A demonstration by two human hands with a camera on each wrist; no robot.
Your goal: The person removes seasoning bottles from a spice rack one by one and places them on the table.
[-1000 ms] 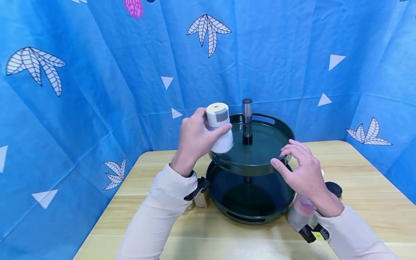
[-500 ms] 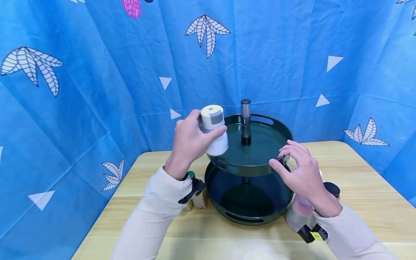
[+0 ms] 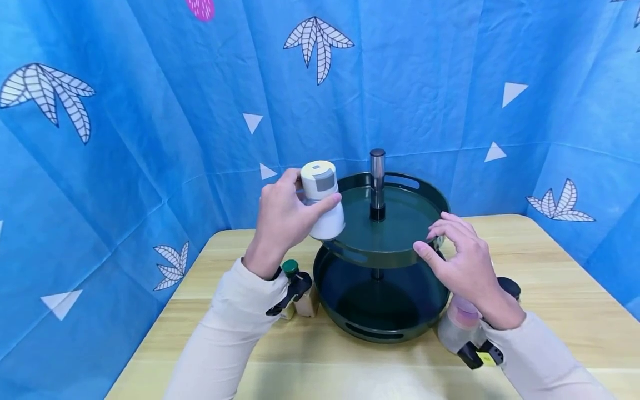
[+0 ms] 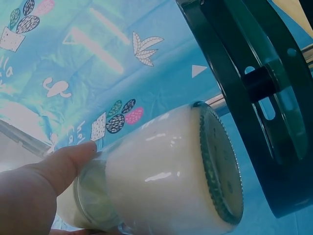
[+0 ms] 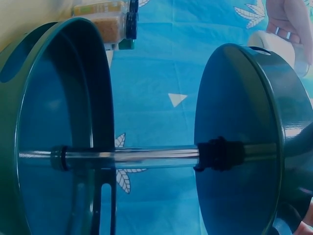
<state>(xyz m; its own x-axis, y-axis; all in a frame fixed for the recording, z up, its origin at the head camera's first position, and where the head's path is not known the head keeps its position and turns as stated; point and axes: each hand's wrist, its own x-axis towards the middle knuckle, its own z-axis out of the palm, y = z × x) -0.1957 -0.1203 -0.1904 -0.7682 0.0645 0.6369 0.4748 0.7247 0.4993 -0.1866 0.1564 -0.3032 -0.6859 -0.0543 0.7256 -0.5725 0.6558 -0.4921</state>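
My left hand grips a glass seasoning jar with a white cap and white contents, thumb on the near side. The jar tilts slightly at the left rim of a dark green two-tier tray. In the left wrist view, the base of the jar points toward the tray's upper tier, with a gap between them. My right hand holds the upper tier's right rim, thumb outside and fingers bent over the edge. At the right wrist view's lower right edge, only bits of those fingers show.
Left of the lower tier stand a green-capped bottle and a small container, partly behind my wrist. A clear jar and a black lid show by my right wrist. A chrome post rises from the tray. Blue cloth hangs behind.
My left hand has drawn the seasoning jar leftward, from over the upper tier to its left rim. The green-capped bottle has come into fuller view. My right hand stays at the rim.
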